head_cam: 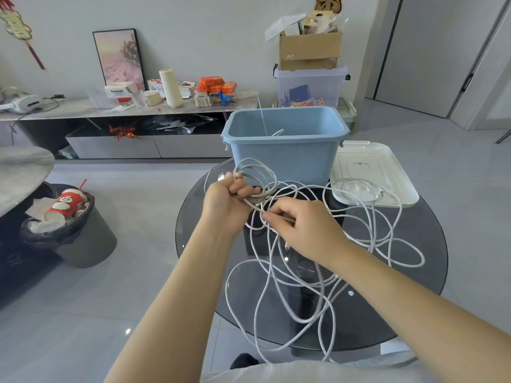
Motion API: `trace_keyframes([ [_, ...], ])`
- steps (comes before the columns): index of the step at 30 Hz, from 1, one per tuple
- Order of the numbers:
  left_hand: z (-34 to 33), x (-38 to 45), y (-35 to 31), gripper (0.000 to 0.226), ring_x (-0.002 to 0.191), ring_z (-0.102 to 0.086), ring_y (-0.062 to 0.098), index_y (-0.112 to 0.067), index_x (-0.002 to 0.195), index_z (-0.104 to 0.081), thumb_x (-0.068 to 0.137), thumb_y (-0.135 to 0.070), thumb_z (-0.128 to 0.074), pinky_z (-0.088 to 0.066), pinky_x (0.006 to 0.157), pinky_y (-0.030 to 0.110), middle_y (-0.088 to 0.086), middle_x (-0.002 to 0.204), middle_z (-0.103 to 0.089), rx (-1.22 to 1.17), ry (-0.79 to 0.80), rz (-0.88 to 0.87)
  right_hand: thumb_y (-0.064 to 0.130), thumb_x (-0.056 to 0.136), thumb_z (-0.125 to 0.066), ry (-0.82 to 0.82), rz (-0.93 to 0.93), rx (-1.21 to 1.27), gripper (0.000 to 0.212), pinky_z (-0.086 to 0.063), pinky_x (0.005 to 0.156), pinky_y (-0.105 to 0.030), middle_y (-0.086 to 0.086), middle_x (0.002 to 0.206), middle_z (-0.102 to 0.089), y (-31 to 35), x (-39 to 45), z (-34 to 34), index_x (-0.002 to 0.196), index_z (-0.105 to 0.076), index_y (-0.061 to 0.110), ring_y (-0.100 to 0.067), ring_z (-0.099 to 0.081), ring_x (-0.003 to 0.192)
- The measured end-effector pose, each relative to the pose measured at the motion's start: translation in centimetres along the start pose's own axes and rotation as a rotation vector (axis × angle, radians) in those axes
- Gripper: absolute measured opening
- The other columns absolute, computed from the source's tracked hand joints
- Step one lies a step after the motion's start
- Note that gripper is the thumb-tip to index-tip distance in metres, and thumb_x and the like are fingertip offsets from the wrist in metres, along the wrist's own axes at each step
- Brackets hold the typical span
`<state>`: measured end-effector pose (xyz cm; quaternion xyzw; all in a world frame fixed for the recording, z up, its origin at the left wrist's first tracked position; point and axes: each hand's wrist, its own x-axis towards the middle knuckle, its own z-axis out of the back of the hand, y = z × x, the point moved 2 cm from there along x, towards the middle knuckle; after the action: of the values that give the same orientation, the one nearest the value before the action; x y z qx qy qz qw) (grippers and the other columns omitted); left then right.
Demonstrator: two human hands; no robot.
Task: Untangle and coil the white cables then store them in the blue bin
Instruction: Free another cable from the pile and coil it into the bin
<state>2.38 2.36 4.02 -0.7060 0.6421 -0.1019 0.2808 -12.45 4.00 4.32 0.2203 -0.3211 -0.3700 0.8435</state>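
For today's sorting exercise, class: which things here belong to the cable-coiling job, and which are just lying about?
Job:
cables, tangled on the glass table
bin, open
left hand, gripping a coil
right hand, pinching a strand
lid, beside the bin

Lying about:
trash can
cardboard box
clear tub
framed picture
snack packs
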Motion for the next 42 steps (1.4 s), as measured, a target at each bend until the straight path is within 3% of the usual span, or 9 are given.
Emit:
trace_keyframes([
  [3, 0.8, 0.3, -1.0, 0.035, 0.035, -0.027, 0.009, -0.014, 0.071, -0.039, 0.103, -0.021, -0.027, -0.037, 0.058, 0.025, -0.008, 0.042, -0.028, -0.021, 0.000, 0.006, 0.046, 0.093, -0.049, 0.316, -0.287, 0.248, 0.045, -0.030, 0.047, -0.023, 0.009, 0.040, -0.036, -2.1, 0.2, 1.6, 0.059, -0.061, 0.019, -0.009, -0.033, 0.039],
  [6, 1.2, 0.2, -1.7, 0.043, 0.033, -0.025, 0.008, -0.014, 0.066, -0.041, 0.103, -0.034, -0.032, -0.035, 0.059, 0.024, -0.008, 0.042, -0.026, -0.022, -0.004, 0.009, 0.047, 0.092, -0.046, 0.389, -0.516, 0.477, 0.053, -0.022, 0.046, -0.024, 0.003, 0.041, -0.026, -5.4, 0.4, 3.3, 0.049, -0.050, 0.016, -0.012, -0.023, 0.037],
  [15, 0.9, -0.1, -1.7, 0.036, 0.030, -0.023, 0.004, -0.014, 0.070, -0.042, 0.101, -0.032, -0.041, -0.039, 0.043, 0.018, -0.011, 0.037, -0.023, 0.284, -0.030, -0.053, 0.030, 0.091, -0.051, 0.259, -0.831, 0.598, 0.044, -0.015, 0.037, -0.019, 0.009, 0.042, -0.020, -10.4, 1.0, 5.4, 0.055, -0.029, 0.020, -0.006, -0.015, 0.036],
  [25, -0.4, -0.9, 1.6, 0.036, 0.043, -0.053, 0.010, -0.010, 0.069, -0.054, 0.100, -0.026, -0.046, -0.050, 0.061, 0.029, -0.006, 0.045, -0.055, 1.020, -0.020, -0.213, 0.017, 0.098, -0.047, -0.174, -0.757, 0.768, 0.027, -0.012, 0.033, -0.013, 0.008, 0.042, -0.031, -5.4, 2.6, 4.0, 0.076, -0.062, 0.011, -0.004, -0.022, 0.035],
  [29, -0.8, -0.9, 2.0, 0.034, 0.044, -0.056, 0.009, -0.009, 0.069, -0.053, 0.100, -0.023, -0.047, -0.051, 0.058, 0.023, -0.008, 0.044, -0.052, 0.858, -0.068, -0.234, 0.017, 0.098, -0.046, -0.232, -0.626, 0.453, 0.027, -0.027, 0.039, -0.014, 0.006, 0.056, -0.048, -4.3, 2.6, 3.6, 0.080, -0.065, 0.016, -0.007, -0.036, 0.044],
  [32, 0.2, -0.3, 1.2, 0.026, 0.042, -0.054, 0.008, -0.005, 0.079, -0.051, 0.100, -0.021, -0.047, -0.052, 0.050, 0.021, -0.003, 0.050, -0.051, 0.465, -0.145, -0.157, 0.018, 0.093, -0.047, -0.172, -0.684, 0.379, 0.029, -0.026, 0.049, -0.021, 0.010, 0.056, -0.045, -5.3, 2.4, 4.3, 0.072, -0.066, 0.018, -0.007, -0.037, 0.047],
  [35, 1.0, -0.1, 0.3, 0.020, 0.040, -0.052, 0.007, -0.008, 0.084, -0.046, 0.101, -0.019, -0.043, -0.051, 0.049, 0.022, -0.004, 0.046, -0.047, 0.198, -0.159, -0.113, 0.047, 0.092, -0.049, -0.094, -0.759, 0.396, 0.043, -0.027, 0.054, -0.023, 0.010, 0.060, -0.043, -6.6, 2.3, 5.2, 0.064, -0.066, 0.019, -0.008, -0.036, 0.056],
  [39, 1.1, -0.1, -0.4, 0.027, 0.040, -0.055, 0.008, -0.012, 0.079, -0.045, 0.103, -0.020, -0.039, -0.054, 0.055, 0.025, -0.006, 0.042, -0.044, -0.060, -0.108, -0.078, 0.049, 0.078, -0.069, 0.011, -0.691, 0.333, 0.037, -0.042, 0.096, -0.037, 0.007, 0.081, -0.064, -8.5, 2.1, 5.2, 0.061, -0.066, 0.016, -0.014, -0.054, 0.089],
  [42, 0.8, -0.4, -0.6, 0.035, 0.031, -0.044, 0.006, -0.011, 0.072, -0.043, 0.104, -0.021, -0.034, -0.051, 0.048, 0.020, -0.008, 0.037, -0.035, -0.172, 0.018, -0.012, 0.041, 0.082, -0.068, 0.037, -0.636, 0.210, 0.032, -0.041, 0.078, -0.030, 0.002, 0.069, -0.062, -8.7, 2.1, 5.0, 0.061, -0.064, 0.017, -0.012, -0.053, 0.071],
])
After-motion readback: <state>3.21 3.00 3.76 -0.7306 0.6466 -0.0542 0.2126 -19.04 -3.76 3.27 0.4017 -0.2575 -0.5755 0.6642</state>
